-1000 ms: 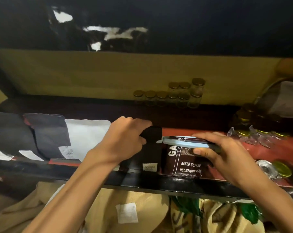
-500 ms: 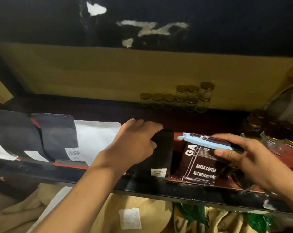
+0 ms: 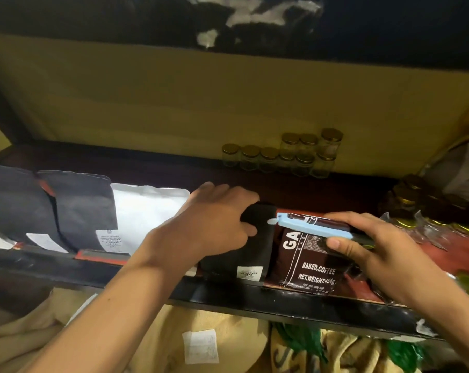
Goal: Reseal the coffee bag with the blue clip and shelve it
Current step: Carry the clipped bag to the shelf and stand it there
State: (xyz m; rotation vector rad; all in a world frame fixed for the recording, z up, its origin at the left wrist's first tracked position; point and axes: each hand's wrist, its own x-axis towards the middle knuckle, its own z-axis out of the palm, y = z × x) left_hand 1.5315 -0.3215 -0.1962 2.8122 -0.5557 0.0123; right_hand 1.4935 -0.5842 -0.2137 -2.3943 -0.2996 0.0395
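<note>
A dark brown coffee bag (image 3: 306, 265) with white lettering stands on the shelf (image 3: 281, 302), leaning a little to the right. The blue clip (image 3: 314, 226) is clamped across its folded top. My right hand (image 3: 384, 251) grips the bag's top and the clip's right end. My left hand (image 3: 214, 224) holds the top of a black bag (image 3: 244, 254) just left of the coffee bag, touching it.
Two dark bags (image 3: 80, 208) and a white bag (image 3: 144, 211) line the shelf to the left. Small gold-lidded jars (image 3: 289, 154) stand at the back wall, more jars and plastic wrap (image 3: 427, 216) at the right. Burlap sacks (image 3: 201, 345) lie below the shelf.
The coffee bag went from upright to leaning right, then settled straighter beside the black bag. My left hand stays on the black bag. The view shifted slightly.
</note>
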